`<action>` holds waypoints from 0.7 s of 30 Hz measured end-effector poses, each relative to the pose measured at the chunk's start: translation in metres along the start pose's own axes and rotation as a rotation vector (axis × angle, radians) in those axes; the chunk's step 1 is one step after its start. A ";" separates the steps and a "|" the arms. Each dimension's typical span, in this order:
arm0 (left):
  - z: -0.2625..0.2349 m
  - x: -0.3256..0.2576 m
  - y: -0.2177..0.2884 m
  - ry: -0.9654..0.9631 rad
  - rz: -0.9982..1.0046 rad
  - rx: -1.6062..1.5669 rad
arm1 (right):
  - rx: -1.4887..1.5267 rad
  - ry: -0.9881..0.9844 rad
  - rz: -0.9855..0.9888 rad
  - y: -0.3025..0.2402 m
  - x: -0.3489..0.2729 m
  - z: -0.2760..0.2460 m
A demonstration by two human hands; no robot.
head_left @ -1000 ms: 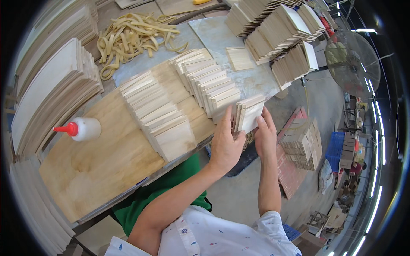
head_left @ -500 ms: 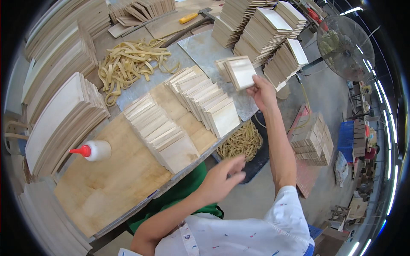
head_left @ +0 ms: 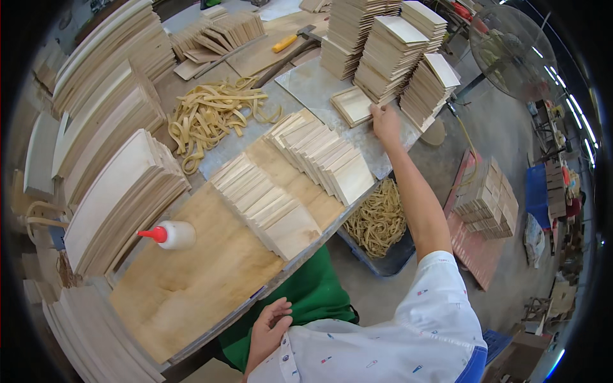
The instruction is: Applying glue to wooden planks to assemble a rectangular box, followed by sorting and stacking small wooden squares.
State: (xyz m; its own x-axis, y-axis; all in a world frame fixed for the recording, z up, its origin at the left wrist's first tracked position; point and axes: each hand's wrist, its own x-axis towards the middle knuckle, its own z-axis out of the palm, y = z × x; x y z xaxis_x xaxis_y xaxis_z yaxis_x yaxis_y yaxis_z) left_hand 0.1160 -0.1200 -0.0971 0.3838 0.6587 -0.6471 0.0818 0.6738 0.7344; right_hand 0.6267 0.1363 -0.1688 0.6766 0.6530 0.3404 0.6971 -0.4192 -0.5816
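Observation:
My right hand (head_left: 385,125) reaches out to the far right of the bench and grips the edge of a small stack of thin square wooden pieces (head_left: 352,106). That stack rests on a grey metal sheet (head_left: 306,83), in front of tall stacks of similar pieces (head_left: 389,54). My left hand (head_left: 269,329) is drawn back by my body, over a green cloth (head_left: 306,287), fingers loosely bent, thumb apart, holding nothing. Two overlapping rows of wooden pieces, a nearer row (head_left: 265,207) and a farther row (head_left: 322,156), lie on a plywood board (head_left: 191,287).
A white bottle with a red nozzle (head_left: 175,235) lies on the board. Yellowish rubber bands (head_left: 214,115) heap behind it; more fill a dark tub (head_left: 377,220) below the edge. Curved wooden panels (head_left: 121,198) stand left. A yellow-handled hammer (head_left: 285,43) and fan (head_left: 511,54) are farther off.
My right hand has lowered the wooden pieces from the air onto the metal sheet beside the tall stacks. My left hand has pulled back toward my body. The view has shifted slightly.

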 end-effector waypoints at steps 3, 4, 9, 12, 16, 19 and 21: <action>-0.015 -0.003 -0.015 -0.030 0.163 0.095 | 0.082 0.221 -0.067 0.029 -0.006 -0.004; -0.020 -0.008 -0.018 0.029 0.165 0.089 | 0.177 0.174 0.003 0.018 -0.021 -0.012; -0.051 -0.033 -0.029 0.178 0.146 0.089 | 0.714 -0.165 0.227 -0.071 -0.144 -0.104; -0.076 -0.043 -0.017 0.228 0.187 0.104 | 0.874 -0.356 0.234 -0.133 -0.229 -0.136; -0.104 -0.023 0.026 0.587 0.618 0.200 | 1.036 -0.775 0.319 -0.175 -0.330 -0.126; -0.129 0.024 0.076 0.791 0.944 0.449 | 1.100 -1.009 0.339 -0.196 -0.375 -0.113; -0.137 0.039 0.101 0.868 0.963 0.608 | 1.120 -1.110 0.332 -0.209 -0.397 -0.103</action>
State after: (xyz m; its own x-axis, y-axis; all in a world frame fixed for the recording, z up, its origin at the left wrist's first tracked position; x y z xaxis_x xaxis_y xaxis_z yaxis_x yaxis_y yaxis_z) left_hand 0.0134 0.0195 -0.0768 -0.1403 0.9104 0.3893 0.5763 -0.2447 0.7798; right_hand 0.2369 -0.1000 -0.1065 -0.0892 0.9525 -0.2911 -0.2901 -0.3045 -0.9073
